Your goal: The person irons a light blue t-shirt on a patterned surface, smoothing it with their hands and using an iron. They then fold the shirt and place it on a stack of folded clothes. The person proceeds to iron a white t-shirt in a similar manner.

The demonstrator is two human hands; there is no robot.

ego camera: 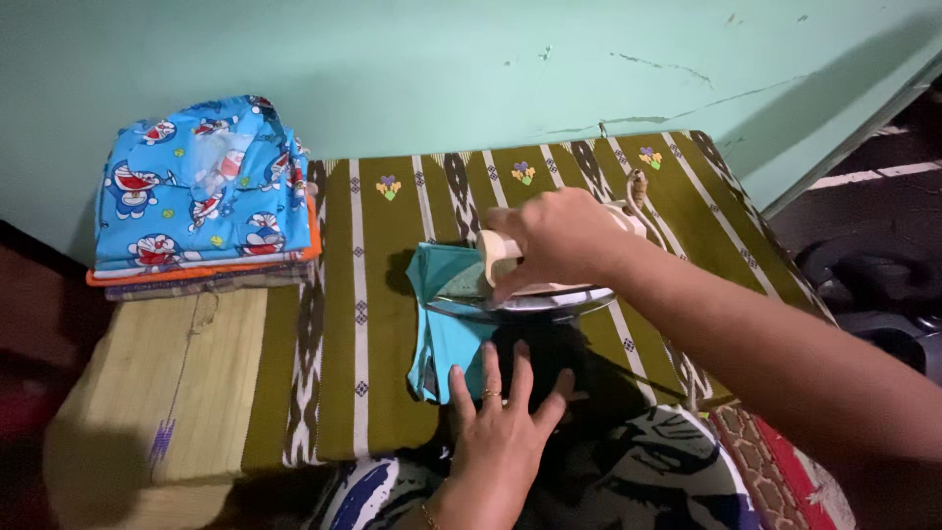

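On olive striped cloth (383,324), teal garment (446,334) at centre, partly pressed. Right hand (554,240) fingers wrapped round iron (535,294) handle; left hand (500,422) at 6 o'clock, fingers spread flat. Folded stack (201,196) at 10 o'clock, finished.
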